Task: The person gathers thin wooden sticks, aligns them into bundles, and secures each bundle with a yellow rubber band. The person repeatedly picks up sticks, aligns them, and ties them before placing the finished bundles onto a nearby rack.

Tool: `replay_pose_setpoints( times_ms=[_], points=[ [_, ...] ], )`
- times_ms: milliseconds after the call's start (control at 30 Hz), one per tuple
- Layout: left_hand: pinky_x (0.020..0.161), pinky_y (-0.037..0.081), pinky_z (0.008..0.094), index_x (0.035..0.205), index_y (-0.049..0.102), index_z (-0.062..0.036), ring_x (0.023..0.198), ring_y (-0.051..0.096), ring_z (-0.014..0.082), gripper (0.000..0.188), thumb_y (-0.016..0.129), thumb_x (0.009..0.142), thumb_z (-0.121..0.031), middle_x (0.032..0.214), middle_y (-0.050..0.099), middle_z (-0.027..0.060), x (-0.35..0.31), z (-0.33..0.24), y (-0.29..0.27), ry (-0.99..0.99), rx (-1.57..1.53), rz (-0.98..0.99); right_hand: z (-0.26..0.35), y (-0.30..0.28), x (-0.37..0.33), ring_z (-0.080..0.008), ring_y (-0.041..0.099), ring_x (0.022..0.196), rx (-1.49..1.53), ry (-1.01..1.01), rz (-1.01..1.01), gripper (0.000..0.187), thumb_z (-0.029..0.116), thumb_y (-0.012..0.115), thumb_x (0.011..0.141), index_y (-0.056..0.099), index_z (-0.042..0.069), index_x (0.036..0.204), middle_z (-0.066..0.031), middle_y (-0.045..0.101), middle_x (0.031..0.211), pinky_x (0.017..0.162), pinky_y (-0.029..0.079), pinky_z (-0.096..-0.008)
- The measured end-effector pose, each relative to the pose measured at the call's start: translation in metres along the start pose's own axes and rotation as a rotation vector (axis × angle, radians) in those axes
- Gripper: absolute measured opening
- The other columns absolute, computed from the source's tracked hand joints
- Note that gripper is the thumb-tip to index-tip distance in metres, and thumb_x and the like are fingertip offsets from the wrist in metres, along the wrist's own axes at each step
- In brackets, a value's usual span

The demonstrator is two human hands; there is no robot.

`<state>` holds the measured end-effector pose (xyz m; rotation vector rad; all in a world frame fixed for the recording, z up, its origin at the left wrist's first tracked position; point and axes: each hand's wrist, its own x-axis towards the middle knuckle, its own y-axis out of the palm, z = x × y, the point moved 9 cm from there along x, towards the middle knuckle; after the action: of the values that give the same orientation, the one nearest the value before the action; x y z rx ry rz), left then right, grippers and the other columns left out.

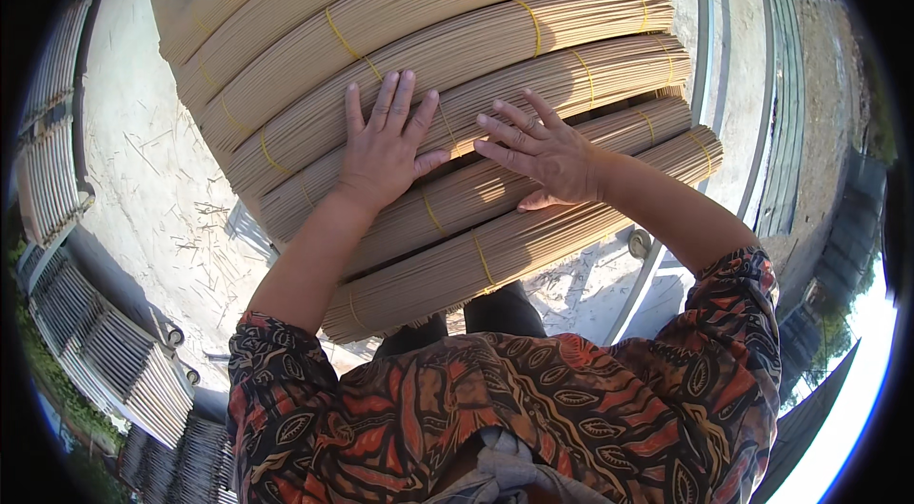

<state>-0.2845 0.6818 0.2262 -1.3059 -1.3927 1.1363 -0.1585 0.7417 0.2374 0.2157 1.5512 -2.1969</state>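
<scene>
Several long bundles of thin tan sticks (552, 242), tied with yellow bands (483, 259), lie side by side in front of me. My left hand (381, 152) rests palm down on the bundles near the middle, fingers spread. To its right, my right hand (554, 159) lies over neighbouring bundles with its fingers apart and its thumb by the nearest bundle. Neither hand is closed around anything. Dark gaps show between the nearer bundles, and part of one gap is hidden under my right hand.
Racks of sticks (105, 342) stand at the left on a pale floor (143, 171) strewn with loose sticks. A metal rail (757, 147) and corrugated sheets (785, 114) run along the right. A small wheel (639, 242) shows beside the nearest bundle.
</scene>
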Motion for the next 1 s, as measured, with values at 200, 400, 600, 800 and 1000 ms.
replay_pose_setpoints(
  times_ms=[200,400,600,800,1000],
  points=[
    [0.105,0.009,0.062,0.138,0.036,-0.0135,0.136,0.021,0.0299,0.073,0.045,0.083,-0.06,0.146,0.023,0.0156,-0.001,-0.001,-0.001,-0.013,0.01,0.042,-0.003,0.0,0.001,-0.0248,0.009,0.14,0.028,0.095,0.08,0.107,0.055,0.072,0.059,0.02,0.02,0.145,-0.0044,0.015,0.152,0.113,-0.004,-0.0515],
    [0.105,0.009,0.0622,0.135,0.039,-0.012,0.135,0.021,0.0327,0.071,0.05,0.082,-0.057,0.145,0.025,0.017,-0.03,-0.032,-0.013,-0.026,-0.111,0.028,-0.016,-0.008,-0.005,-0.0236,0.008,0.141,-0.039,0.093,-0.181,0.091,0.062,0.056,0.074,0.016,0.023,0.146,-0.0017,0.016,0.152,0.111,-0.002,-0.0551],
    [0.103,0.01,0.0655,0.133,0.042,-0.0124,0.134,0.023,0.0348,0.07,0.056,0.079,-0.055,0.143,0.027,0.0202,-0.051,-0.052,0.001,0.055,-0.158,0.155,-0.012,-0.01,-0.017,-0.0251,0.012,0.14,-0.058,0.159,-0.23,0.084,0.062,0.05,0.079,0.019,0.02,0.145,-0.0054,0.019,0.15,0.111,0.0,-0.0551],
    [0.101,0.009,0.0679,0.132,0.043,-0.0119,0.134,0.021,0.038,0.067,0.059,0.079,-0.05,0.143,0.025,0.0239,-0.051,-0.055,0.004,0.1,-0.138,0.12,0.038,0.004,-0.066,-0.0273,0.024,0.136,0.079,0.219,-0.284,0.07,0.057,0.05,0.083,0.039,0.012,0.136,-0.012,0.03,0.144,0.112,0.01,-0.0502],
    [0.101,0.01,0.068,0.133,0.042,-0.0111,0.134,0.021,0.0401,0.064,0.056,0.083,-0.049,0.143,0.024,0.0254,-0.05,-0.056,0.004,0.126,-0.111,0.123,0.058,0.009,-0.086,-0.0268,0.048,0.116,0.144,0.298,-0.436,0.064,0.055,0.054,0.081,0.051,0.008,0.124,-0.0099,0.052,0.124,0.103,0.03,-0.0439]
  ],
)
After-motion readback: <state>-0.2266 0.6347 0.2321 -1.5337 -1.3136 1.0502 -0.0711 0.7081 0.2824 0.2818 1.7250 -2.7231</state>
